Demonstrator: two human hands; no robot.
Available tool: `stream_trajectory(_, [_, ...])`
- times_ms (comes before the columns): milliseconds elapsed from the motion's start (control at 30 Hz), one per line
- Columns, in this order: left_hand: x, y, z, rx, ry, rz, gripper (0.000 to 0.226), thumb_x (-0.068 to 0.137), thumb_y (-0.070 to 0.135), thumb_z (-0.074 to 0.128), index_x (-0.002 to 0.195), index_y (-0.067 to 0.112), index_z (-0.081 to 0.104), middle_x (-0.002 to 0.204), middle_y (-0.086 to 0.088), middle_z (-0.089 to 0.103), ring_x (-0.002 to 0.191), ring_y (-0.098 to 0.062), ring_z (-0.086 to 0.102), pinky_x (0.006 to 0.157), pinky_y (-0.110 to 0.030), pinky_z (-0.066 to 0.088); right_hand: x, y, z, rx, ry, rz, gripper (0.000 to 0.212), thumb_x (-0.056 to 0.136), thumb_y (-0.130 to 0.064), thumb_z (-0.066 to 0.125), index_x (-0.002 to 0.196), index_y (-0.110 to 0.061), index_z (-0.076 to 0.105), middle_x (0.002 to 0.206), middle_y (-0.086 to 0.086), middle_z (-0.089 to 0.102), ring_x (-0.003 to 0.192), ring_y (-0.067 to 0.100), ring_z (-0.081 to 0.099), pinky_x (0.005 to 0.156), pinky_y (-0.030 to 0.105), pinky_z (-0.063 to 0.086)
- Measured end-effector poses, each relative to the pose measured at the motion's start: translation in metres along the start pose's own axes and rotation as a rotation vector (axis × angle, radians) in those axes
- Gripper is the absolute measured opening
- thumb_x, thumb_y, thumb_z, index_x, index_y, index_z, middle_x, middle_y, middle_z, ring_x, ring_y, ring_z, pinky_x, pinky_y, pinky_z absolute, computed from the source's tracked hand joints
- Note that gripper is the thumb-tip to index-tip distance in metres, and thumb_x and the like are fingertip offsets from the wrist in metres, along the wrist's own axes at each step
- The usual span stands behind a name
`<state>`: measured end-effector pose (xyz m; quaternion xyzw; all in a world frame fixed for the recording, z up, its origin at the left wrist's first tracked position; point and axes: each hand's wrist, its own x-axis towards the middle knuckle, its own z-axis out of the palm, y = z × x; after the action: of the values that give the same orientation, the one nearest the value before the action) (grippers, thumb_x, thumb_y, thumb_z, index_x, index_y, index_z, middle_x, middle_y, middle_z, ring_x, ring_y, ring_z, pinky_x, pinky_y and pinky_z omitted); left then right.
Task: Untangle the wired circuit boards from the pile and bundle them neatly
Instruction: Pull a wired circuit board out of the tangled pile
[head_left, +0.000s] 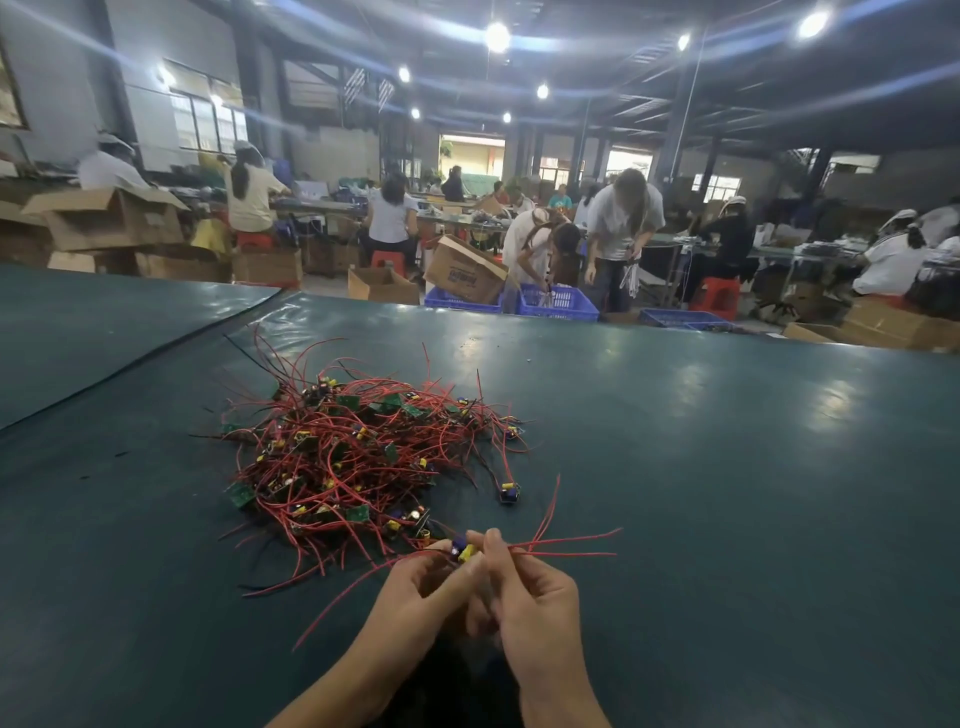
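red leads (566, 548) fan out to the right of the right grip (535, 597), and one more red strand trails down and left below the left grip (415, 587). both grips are bare hands brought together over the dark green counter (727, 467), fingertips meeting around one small circuit board (464, 552) that carries a yellow part and a blue-purple capacitor. the left grip pinches the board from the left, thumb and fingers curled onto it. the right grip pinches it and its leads from the right, fingers curled.

just beyond the grips and somewhat to the left lies the pile (358, 452): many green boards with yellow and blue parts, tangled in red wires and a few black ones, resting on the counter. beyond the right grip, at the pile's right edge, a single board (509, 491) lies a little apart, joined to the pile by its red wire.

far beyond the grips, past the counter's far edge, are blue plastic crates (558, 301), open cardboard boxes (465, 270), a red stool (719, 296) and other workers (623, 213) in a workshop hall.
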<state>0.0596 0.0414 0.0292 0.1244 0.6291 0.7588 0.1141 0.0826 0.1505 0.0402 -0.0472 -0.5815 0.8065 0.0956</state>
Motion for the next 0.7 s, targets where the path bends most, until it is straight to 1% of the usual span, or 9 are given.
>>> stream_trajectory(67, [0.002,0.000,0.001,-0.050,0.062,-0.033,0.037,0.074,0.050,0.064,0.063,0.015,0.072,0.059,-0.008,0.065,0.052,-0.016,0.063,0.053,-0.021,0.049,-0.003,0.002,0.003,-0.093,-0.049,-0.057,0.026,0.081,-0.034,0.062,0.074,-0.017,0.080,0.055,0.012,0.064,0.049,0.019,0.058,0.048,0.026,0.049])
stream_trajectory(133, [0.004,0.001,0.000,-0.058,0.095,-0.029,0.037,0.074,0.048,0.061,0.063,0.014,0.073,0.059,-0.007,0.066,0.052,-0.015,0.063,0.051,-0.020,0.049,-0.003,0.005,0.002,-0.156,-0.067,-0.083,0.026,0.087,-0.028,0.062,0.070,-0.023,0.080,0.077,0.017,0.073,0.071,0.028,0.071,0.062,0.028,0.058])
stream_trajectory(200, [0.005,0.001,-0.001,0.008,0.142,0.041,0.039,0.071,0.049,0.062,0.070,0.013,0.075,0.065,-0.011,0.069,0.059,-0.019,0.066,0.058,-0.024,0.052,-0.001,0.005,0.000,-0.173,-0.064,-0.068,0.030,0.091,-0.023,0.059,0.070,-0.028,0.080,0.080,0.008,0.076,0.081,0.022,0.073,0.070,0.026,0.059])
stream_trajectory(300, [0.005,0.000,-0.002,0.115,0.209,0.150,0.044,0.071,0.053,0.060,0.070,0.012,0.075,0.063,-0.016,0.068,0.060,-0.022,0.065,0.063,-0.026,0.053,0.003,0.001,-0.001,-0.095,-0.001,0.021,0.026,0.091,-0.021,0.060,0.076,-0.022,0.081,0.082,0.007,0.076,0.083,0.022,0.073,0.078,0.037,0.059])
stream_trajectory(367, [0.004,0.002,0.000,0.137,0.220,0.180,0.045,0.072,0.053,0.060,0.059,0.012,0.070,0.055,-0.010,0.063,0.053,-0.019,0.061,0.057,-0.024,0.051,0.007,-0.003,-0.004,-0.005,0.079,0.117,0.019,0.086,-0.025,0.064,0.079,-0.019,0.081,0.069,0.006,0.071,0.066,0.023,0.067,0.067,0.033,0.053])
stream_trajectory(433, [0.005,0.003,0.000,0.126,0.228,0.183,0.049,0.072,0.053,0.061,0.055,0.007,0.065,0.053,-0.011,0.061,0.050,-0.021,0.058,0.053,-0.026,0.050,0.013,-0.005,-0.013,0.047,0.175,0.183,0.018,0.084,-0.029,0.067,0.080,-0.019,0.081,0.053,-0.001,0.051,0.046,0.012,0.044,0.047,0.023,0.036])
stream_trajectory(500, [0.005,0.004,-0.002,0.121,0.245,0.182,0.051,0.072,0.051,0.060,0.054,0.004,0.063,0.053,-0.012,0.061,0.050,-0.021,0.058,0.053,-0.027,0.049,0.019,-0.009,-0.025,0.114,0.245,0.212,0.019,0.087,-0.024,0.066,0.079,-0.016,0.080,0.050,-0.004,0.043,0.038,0.006,0.033,0.035,0.019,0.025])
stream_trajectory(600, [0.005,0.003,-0.004,0.133,0.246,0.185,0.047,0.075,0.048,0.060,0.053,0.006,0.064,0.053,-0.012,0.060,0.050,-0.020,0.058,0.052,-0.026,0.048,0.024,-0.013,-0.039,0.235,0.299,0.213,0.022,0.089,-0.016,0.064,0.075,-0.008,0.079,0.053,-0.005,0.047,0.037,0.003,0.034,0.031,0.017,0.023])
stream_trajectory(700, [0.005,0.001,-0.003,0.129,0.239,0.168,0.046,0.072,0.051,0.061,0.054,0.009,0.066,0.055,-0.012,0.062,0.052,-0.020,0.059,0.054,-0.028,0.050,0.026,-0.013,-0.042,0.278,0.311,0.200,0.022,0.090,-0.017,0.064,0.077,-0.008,0.078,0.055,-0.005,0.049,0.038,0.003,0.036,0.031,0.017,0.023])
